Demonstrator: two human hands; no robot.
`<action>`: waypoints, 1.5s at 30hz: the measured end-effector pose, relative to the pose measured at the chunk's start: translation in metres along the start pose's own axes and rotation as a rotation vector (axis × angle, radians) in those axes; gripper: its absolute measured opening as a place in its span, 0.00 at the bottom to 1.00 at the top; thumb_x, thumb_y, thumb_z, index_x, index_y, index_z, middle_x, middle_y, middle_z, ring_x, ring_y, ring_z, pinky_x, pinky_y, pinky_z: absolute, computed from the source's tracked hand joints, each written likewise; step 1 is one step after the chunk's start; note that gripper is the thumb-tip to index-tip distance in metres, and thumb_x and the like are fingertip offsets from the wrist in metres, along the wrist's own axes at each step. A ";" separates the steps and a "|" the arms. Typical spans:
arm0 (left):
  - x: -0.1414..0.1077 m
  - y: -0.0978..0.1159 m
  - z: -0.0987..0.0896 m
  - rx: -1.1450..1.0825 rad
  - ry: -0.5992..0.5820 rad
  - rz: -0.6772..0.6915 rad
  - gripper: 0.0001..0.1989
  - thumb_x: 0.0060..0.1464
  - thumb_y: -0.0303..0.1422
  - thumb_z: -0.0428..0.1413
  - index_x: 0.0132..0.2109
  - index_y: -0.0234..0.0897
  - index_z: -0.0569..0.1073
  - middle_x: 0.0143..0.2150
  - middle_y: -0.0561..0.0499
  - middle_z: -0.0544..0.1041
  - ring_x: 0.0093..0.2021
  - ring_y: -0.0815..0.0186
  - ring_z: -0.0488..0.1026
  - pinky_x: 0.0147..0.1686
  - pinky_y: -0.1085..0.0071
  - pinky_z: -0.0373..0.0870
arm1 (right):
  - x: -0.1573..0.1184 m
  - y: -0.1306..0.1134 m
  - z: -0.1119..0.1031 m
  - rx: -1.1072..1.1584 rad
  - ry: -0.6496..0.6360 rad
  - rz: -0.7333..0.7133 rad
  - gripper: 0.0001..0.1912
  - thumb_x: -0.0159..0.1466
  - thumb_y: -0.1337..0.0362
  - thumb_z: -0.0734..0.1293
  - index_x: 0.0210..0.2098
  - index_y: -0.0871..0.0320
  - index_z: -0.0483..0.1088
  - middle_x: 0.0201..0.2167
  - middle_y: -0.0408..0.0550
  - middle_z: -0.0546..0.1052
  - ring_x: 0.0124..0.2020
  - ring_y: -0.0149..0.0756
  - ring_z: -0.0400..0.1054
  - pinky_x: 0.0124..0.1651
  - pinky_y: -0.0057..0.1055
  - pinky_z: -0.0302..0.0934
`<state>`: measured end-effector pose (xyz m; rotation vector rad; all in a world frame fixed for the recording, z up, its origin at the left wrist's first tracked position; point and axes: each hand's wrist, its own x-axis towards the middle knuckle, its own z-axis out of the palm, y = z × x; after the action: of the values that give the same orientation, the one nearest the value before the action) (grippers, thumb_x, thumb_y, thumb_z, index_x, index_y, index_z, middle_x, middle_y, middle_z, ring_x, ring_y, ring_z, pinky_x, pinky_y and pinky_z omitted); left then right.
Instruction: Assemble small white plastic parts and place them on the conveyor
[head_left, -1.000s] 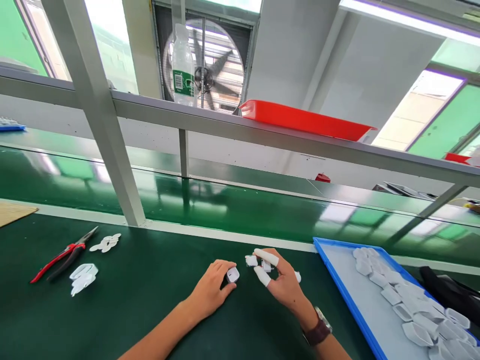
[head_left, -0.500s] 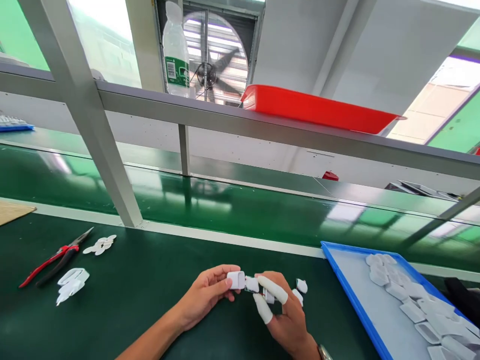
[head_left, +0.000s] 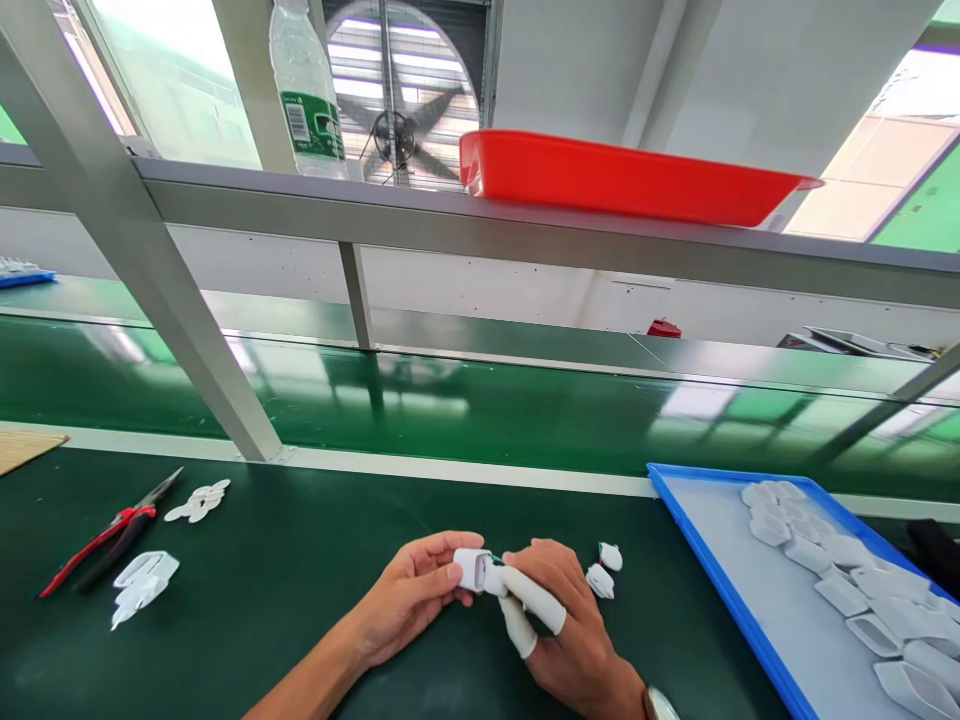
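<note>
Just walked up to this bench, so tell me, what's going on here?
A person holds a small white plastic housing in the left hand and presses a second piece into it with the right hand, which wears white finger cots. Two loose white parts lie beside them, more fill the blue tray, and red-handled pliers lie at left.

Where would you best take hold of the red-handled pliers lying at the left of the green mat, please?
Probably by the red handles, coming down from above. The pliers lie flat on the green mat, handles pointing toward the near left and the dark pointed jaws toward the far right. The handles are the longer, wider part. The white plastic pieces beside them lie apart, so a grip there should meet nothing.
</note>
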<state>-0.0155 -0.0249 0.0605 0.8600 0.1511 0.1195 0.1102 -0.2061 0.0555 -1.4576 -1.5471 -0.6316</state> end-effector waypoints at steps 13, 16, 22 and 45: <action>-0.002 -0.001 -0.001 0.021 -0.020 -0.015 0.21 0.50 0.32 0.71 0.51 0.32 0.81 0.42 0.43 0.81 0.40 0.65 0.75 0.40 0.71 0.72 | -0.001 -0.001 -0.003 -0.057 -0.077 -0.020 0.20 0.63 0.78 0.66 0.54 0.61 0.70 0.45 0.54 0.80 0.47 0.40 0.74 0.57 0.46 0.67; -0.002 0.000 -0.001 0.024 -0.021 -0.022 0.21 0.49 0.33 0.71 0.51 0.31 0.81 0.42 0.43 0.81 0.40 0.65 0.75 0.39 0.71 0.71 | -0.001 -0.002 -0.003 -0.058 -0.088 -0.023 0.20 0.64 0.78 0.65 0.54 0.61 0.70 0.45 0.54 0.80 0.47 0.40 0.74 0.57 0.46 0.67; -0.002 0.000 0.000 0.038 -0.010 -0.016 0.22 0.49 0.34 0.72 0.50 0.32 0.82 0.40 0.43 0.81 0.39 0.66 0.74 0.39 0.72 0.71 | 0.000 -0.004 -0.002 -0.067 -0.061 -0.028 0.19 0.63 0.79 0.65 0.53 0.63 0.71 0.44 0.55 0.79 0.46 0.40 0.73 0.55 0.46 0.68; -0.004 0.002 0.002 0.084 -0.026 -0.008 0.21 0.47 0.34 0.72 0.48 0.33 0.83 0.38 0.44 0.83 0.36 0.67 0.75 0.42 0.71 0.69 | 0.002 -0.008 0.001 -0.007 -0.104 0.016 0.22 0.63 0.78 0.63 0.56 0.59 0.69 0.50 0.56 0.76 0.49 0.42 0.70 0.55 0.48 0.68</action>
<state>-0.0188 -0.0261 0.0634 0.9444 0.1361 0.0951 0.1030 -0.2059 0.0586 -1.5273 -1.6124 -0.5596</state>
